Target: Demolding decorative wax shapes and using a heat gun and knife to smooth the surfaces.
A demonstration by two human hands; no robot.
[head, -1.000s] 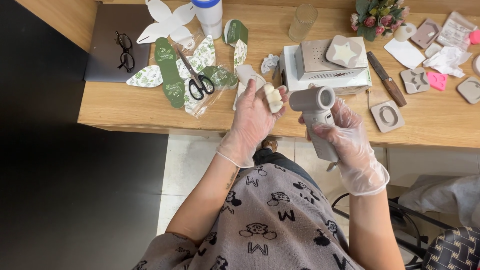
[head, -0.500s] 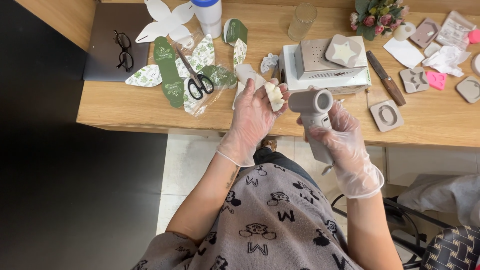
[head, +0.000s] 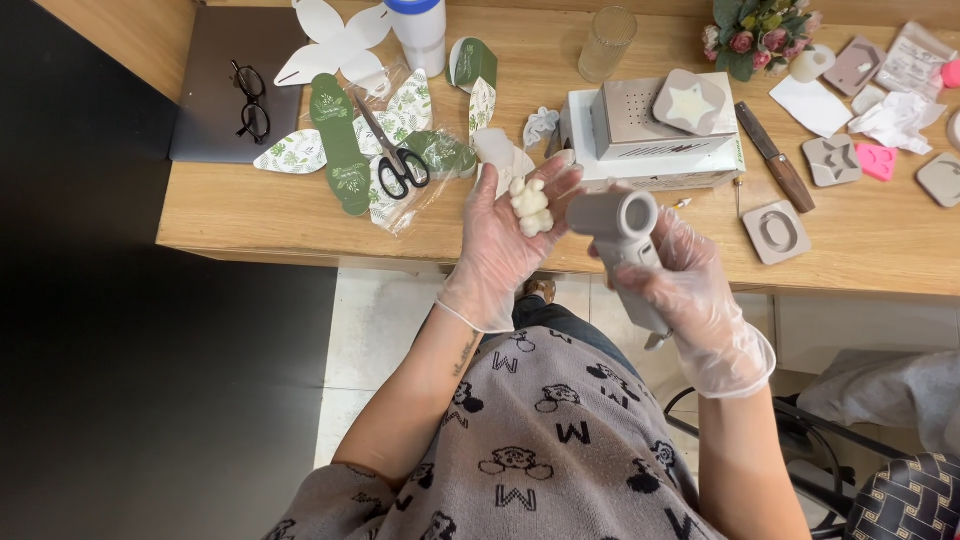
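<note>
Centrally, the gloved left hand [head: 505, 235] lies spread, its grip open, cradling a small cream moulded figure [head: 531, 206] on the palm, just left of the grey handheld tool [head: 628, 250]. The gloved right hand [head: 690, 290] closes its grip around that tool's handle, above the wooden worktop [head: 300, 215] edge.

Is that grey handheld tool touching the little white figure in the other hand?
Apart. The head view shows a clear gap between the grey tool in the right hand and the white figure on the left hand.
</note>
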